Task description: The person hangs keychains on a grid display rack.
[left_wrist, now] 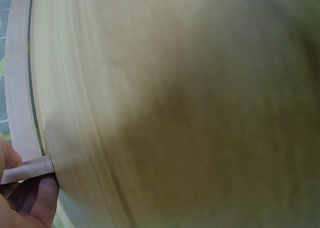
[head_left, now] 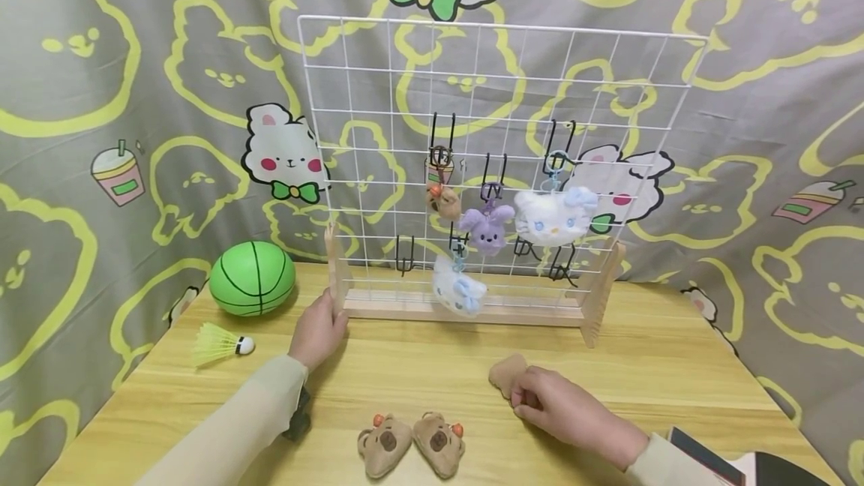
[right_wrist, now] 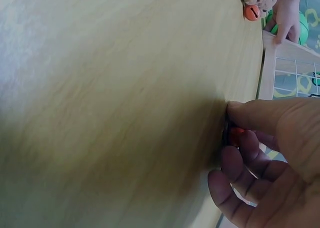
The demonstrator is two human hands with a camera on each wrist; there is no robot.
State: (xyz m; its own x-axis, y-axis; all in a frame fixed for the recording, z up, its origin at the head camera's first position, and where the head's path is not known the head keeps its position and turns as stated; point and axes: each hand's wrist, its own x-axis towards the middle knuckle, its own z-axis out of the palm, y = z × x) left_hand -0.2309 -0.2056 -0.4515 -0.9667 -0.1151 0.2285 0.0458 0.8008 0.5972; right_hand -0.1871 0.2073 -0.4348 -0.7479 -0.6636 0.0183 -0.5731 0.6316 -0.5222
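My left hand grips the front of the left wooden foot of a white wire grid rack. In the left wrist view, thumb and fingers lie on either side of the end of that foot. My right hand pinches the near edge of a brown plush keychain on the table. An orange bit shows between the fingers in the right wrist view; the rest is mostly hidden there. Two brown plush charms with orange bells lie side by side at the front.
Black hooks on the grid hold a brown plush, a purple plush and two white cat plushes, one higher, one lower. A green ball and a shuttlecock are at left. A dark-and-white object sits front right.
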